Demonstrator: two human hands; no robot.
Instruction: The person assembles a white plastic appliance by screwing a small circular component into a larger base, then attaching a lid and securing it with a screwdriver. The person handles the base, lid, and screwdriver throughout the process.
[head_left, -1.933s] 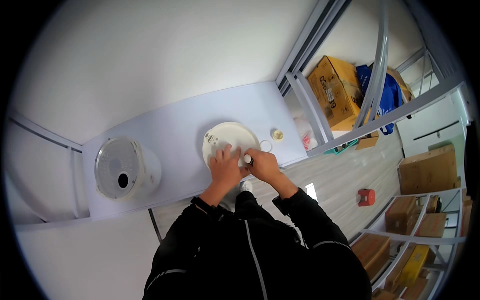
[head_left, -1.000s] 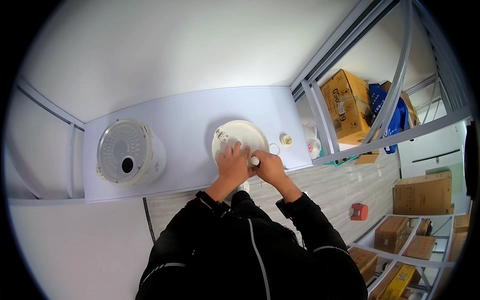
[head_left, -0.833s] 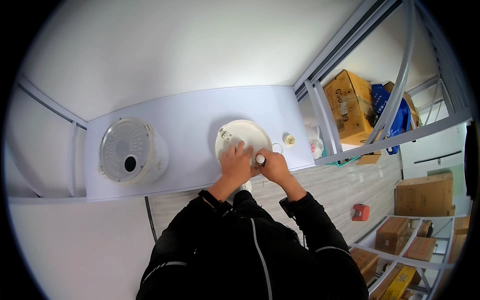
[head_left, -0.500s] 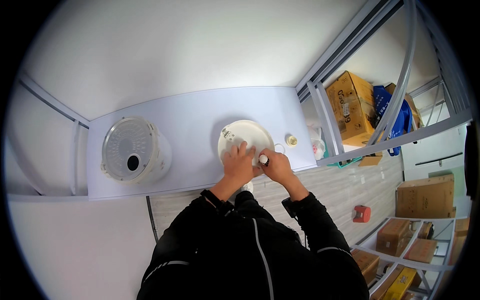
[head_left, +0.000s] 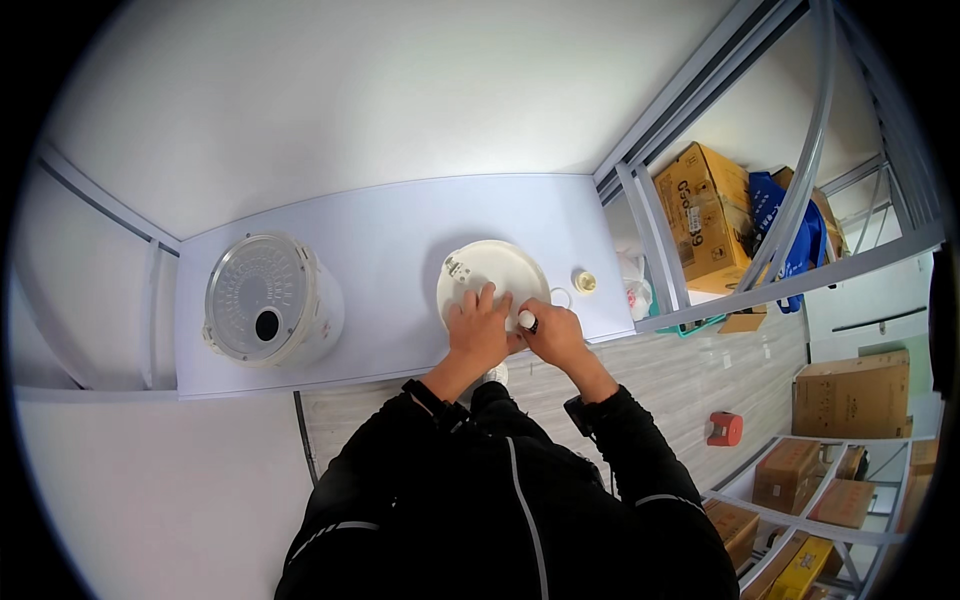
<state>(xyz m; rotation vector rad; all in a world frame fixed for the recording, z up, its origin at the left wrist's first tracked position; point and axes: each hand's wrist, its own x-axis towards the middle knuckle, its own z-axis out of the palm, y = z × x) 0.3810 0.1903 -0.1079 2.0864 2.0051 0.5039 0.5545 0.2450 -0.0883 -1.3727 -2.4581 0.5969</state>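
A round cream-white disc [head_left: 508,262] lies on the table, with small grey parts or marks near its left edge. My left hand [head_left: 480,330] rests on its near half, fingers stretched and somewhat apart. Beside it my right hand [head_left: 555,335] is closed around a short handle [head_left: 527,319] with a rounded white end and a dark part; its tip is hidden by the hands, so the exact kind is unclear. A thin white ring [head_left: 561,297] shows next to the disc's right edge. Further right sits a small yellowish roll of tape [head_left: 584,282].
At the table's left stands a white drum-shaped container [head_left: 322,310] with a clear, dotted top and a dark round hole. The pale table [head_left: 390,215] meets a white wall. Metal shelving [head_left: 650,235] with a carton [head_left: 705,215] is at the right; a red stool [head_left: 724,429] stands on the floor.
The view has shifted very slightly. Both hands keep nearly the same place on the disc, and the handle stays in my right hand.
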